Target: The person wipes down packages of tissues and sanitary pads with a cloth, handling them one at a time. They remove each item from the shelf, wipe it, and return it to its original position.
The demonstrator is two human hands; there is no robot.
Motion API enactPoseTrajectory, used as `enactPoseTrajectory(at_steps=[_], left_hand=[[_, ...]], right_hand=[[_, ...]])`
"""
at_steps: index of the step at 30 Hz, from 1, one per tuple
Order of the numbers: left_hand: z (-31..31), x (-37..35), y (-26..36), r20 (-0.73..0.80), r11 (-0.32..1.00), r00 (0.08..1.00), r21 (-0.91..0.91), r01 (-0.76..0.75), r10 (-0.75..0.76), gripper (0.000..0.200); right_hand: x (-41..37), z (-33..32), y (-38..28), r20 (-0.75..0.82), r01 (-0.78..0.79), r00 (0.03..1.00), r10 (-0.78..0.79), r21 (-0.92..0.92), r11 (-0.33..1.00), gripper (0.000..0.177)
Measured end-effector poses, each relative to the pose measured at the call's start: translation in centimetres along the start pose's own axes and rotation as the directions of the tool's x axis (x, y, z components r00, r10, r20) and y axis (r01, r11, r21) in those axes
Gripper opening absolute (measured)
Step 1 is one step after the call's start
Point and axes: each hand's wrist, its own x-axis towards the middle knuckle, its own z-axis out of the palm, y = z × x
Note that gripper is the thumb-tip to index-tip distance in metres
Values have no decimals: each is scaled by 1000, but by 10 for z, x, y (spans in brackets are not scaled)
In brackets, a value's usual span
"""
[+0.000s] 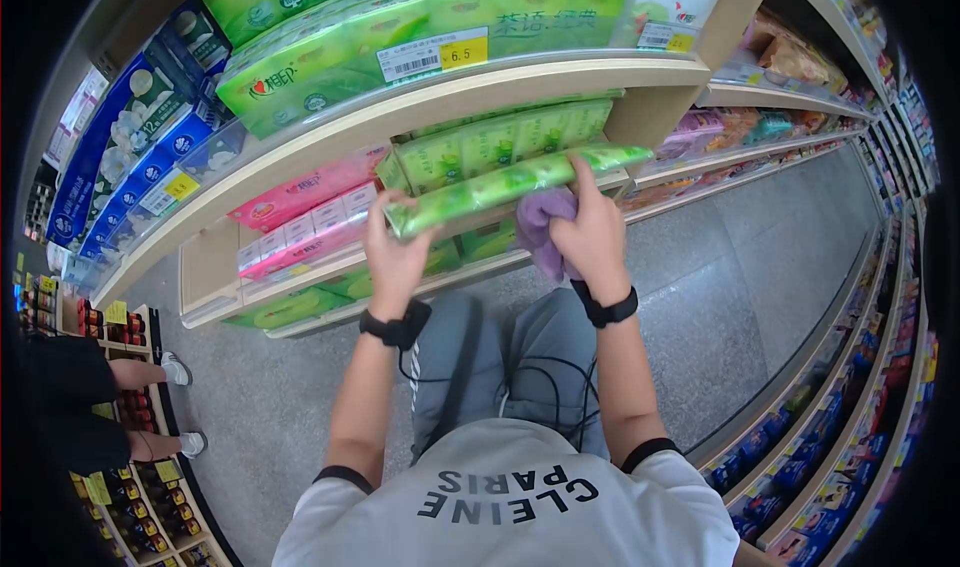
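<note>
A long green tissue pack (500, 192) is held level in front of the lower shelf, gripped at both ends. My left hand (392, 252) is closed on its left end, thumb and fingers on either side. Near the other end, my right hand (595, 222) grips the pack and also keeps a crumpled purple cloth (546, 232) against the palm. Just behind the held pack, more green tissue packs (480, 152) stand in a row on the shelf. Pink tissue packs (318, 229) sit to the left of them.
Above runs a shelf edge (420, 92) with green tissue packs (330, 67) and a price tag (432, 57). Blue tissue packs (135, 157) fill the left side. Another person's legs (150, 407) stand at the lower left. Stocked shelves (840, 417) line the right of the grey floor (700, 317).
</note>
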Motion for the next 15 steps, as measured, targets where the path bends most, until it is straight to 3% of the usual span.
enactPoseTrajectory(at_steps=[1,5,8,9,15], left_hand=[[3,10,0,8,997,998,-31,64,-64,64],[7,35,2,-92,961,996,274,33,-8,79],[9,33,9,-143,757,962,647,-86,231,74],[9,30,17,-137,719,950,686,-112,279,62],[30,51,45,252,427,926,831,-356,282,46]], right_hand=[[7,4,3,10,-31,999,31,0,1000,74],[22,22,17,182,-58,980,77,-107,993,83],[22,25,21,171,-38,983,69,-174,984,84],[23,25,20,170,-54,982,85,-179,982,84],[27,25,12,134,-97,984,121,-171,980,85]])
